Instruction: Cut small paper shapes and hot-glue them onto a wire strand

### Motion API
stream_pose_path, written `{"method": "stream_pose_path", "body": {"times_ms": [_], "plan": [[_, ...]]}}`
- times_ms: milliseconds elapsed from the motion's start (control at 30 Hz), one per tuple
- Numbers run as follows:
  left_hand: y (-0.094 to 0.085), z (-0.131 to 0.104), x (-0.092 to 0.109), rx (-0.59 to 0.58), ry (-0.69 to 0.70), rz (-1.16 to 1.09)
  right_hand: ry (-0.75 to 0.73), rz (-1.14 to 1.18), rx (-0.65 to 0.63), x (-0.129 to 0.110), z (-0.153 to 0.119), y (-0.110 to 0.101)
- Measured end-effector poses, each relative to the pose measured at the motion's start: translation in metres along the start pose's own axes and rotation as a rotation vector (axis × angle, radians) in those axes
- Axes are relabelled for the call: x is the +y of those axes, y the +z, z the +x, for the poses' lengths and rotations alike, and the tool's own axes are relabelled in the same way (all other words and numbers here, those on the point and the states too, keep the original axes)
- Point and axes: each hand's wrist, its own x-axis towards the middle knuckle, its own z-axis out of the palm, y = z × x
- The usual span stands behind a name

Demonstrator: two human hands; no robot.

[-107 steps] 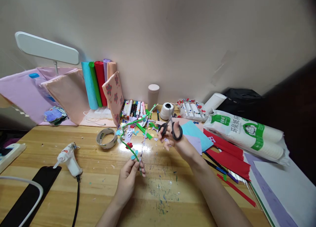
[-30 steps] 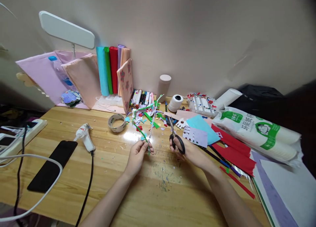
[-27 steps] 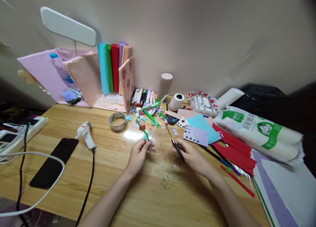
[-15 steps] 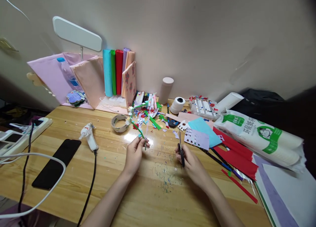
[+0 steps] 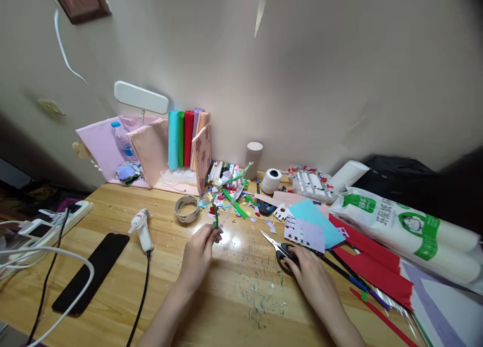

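My left hand (image 5: 200,251) pinches the lower end of a thin green stem (image 5: 216,211), which bends up and to the right over the paper scraps. Black-handled scissors (image 5: 279,248) lie on the wooden table (image 5: 234,307), blades pointing up and left. Over their handles rests my right hand (image 5: 306,267), its fingers on the black loops. Just beyond the scissors is a lilac sheet (image 5: 305,233) with punched holes. A roll of tape (image 5: 187,209) lies beyond my left hand.
At the left are a glue gun (image 5: 142,231), a black phone (image 5: 90,274) and a power strip (image 5: 68,224) with cables. Markers (image 5: 224,172) and scraps lie at the back. Red paper (image 5: 377,274) and wrapped white rolls (image 5: 411,224) are at the right.
The scissors have gone from upright in my right hand to flat on the table. The green stem now leans further right. The view has tilted up, showing more wall.
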Motion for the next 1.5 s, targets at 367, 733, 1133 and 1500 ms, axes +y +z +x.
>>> {"method": "stream_pose_path", "body": {"times_ms": [367,733,1133,1500], "plan": [[0.032,0.047,0.053,-0.602,0.069,-0.229,-0.139,0.202,0.508,-0.007,0.024,-0.106],[0.032,0.054,0.075,-0.613,0.229,0.083,-0.015,0.334,0.569,0.007,0.02,-0.116],[0.127,0.002,0.11,-0.146,0.229,0.367,0.179,1.22,-0.015,-0.037,-0.005,-0.083],[0.163,0.013,0.123,-0.336,0.271,0.181,0.329,0.982,0.304,0.01,-0.006,-0.088]]}}
